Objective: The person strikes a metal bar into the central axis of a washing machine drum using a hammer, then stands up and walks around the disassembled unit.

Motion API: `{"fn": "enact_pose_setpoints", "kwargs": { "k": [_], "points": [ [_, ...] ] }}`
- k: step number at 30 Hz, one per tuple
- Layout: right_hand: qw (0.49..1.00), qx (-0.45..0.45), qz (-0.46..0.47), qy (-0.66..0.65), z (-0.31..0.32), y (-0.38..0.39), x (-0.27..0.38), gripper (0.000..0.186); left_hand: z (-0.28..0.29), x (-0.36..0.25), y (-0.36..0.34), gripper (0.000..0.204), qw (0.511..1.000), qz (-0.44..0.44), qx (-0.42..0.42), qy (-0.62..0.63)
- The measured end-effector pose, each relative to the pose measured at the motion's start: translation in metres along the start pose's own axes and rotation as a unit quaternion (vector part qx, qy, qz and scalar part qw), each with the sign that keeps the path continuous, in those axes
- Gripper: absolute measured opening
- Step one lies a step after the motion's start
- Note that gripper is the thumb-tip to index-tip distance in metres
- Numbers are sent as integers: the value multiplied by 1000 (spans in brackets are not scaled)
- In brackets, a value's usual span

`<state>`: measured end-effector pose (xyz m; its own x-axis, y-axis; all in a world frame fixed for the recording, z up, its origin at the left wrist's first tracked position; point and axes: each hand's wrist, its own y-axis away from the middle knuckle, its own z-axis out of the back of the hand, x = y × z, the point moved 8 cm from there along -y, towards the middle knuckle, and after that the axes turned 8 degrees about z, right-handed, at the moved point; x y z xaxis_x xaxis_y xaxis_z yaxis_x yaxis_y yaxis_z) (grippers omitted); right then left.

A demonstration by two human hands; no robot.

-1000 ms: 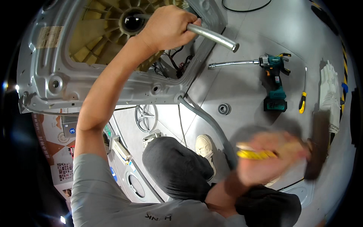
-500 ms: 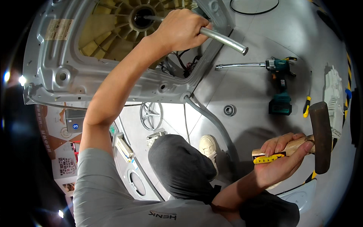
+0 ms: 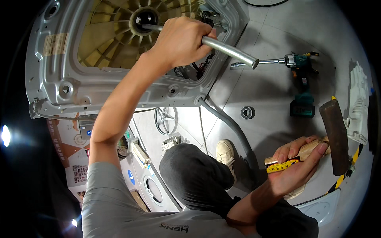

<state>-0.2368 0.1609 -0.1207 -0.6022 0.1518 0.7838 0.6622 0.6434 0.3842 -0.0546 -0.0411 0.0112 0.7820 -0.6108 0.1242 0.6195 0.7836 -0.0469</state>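
Note:
My left hand (image 3: 182,39) is closed around a long metal rod (image 3: 234,53), whose far end reaches into the round hub (image 3: 133,25) at the middle of a yellowish ribbed plastic drum back (image 3: 99,43). That sits in a grey sheet-metal housing (image 3: 67,75), with dark wires in its opening. At the lower right, my right hand (image 3: 293,166) grips a hammer with a short wooden handle (image 3: 307,148), a yellow label on it and a dark metal head (image 3: 333,139).
A teal cordless power tool (image 3: 301,95) with a long extension and a bearing (image 3: 247,113) lie on the tiled floor, near a grey hose (image 3: 224,119), a white plastic part (image 3: 355,103), a spoked pulley (image 3: 166,119) and a white panel (image 3: 313,206). My knee (image 3: 186,174) is below the housing.
My right hand with the hammer has come from a blurred motion into a steadier hold, the head rising slightly. My left hand still holds the rod, appearing slightly lower in the picture.

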Motion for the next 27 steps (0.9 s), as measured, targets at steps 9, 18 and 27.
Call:
{"fn": "enact_pose_setpoints", "kwargs": {
  "k": [9, 18, 27],
  "points": [
    [999, -23, -23, -8, 0, -3, -1, 47, 9, 0, 3, 23, 1000, 6, -11, 9],
    [1000, -11, -25, -6, -2, -3, 0, 46, 8, 8, -7, 21, 996, 75, -1, -42],
    [999, 42, 1, -4, -11, -4, 6, 43, 9, 14, -10, 12, 994, 92, 14, -49]
  ]
}}
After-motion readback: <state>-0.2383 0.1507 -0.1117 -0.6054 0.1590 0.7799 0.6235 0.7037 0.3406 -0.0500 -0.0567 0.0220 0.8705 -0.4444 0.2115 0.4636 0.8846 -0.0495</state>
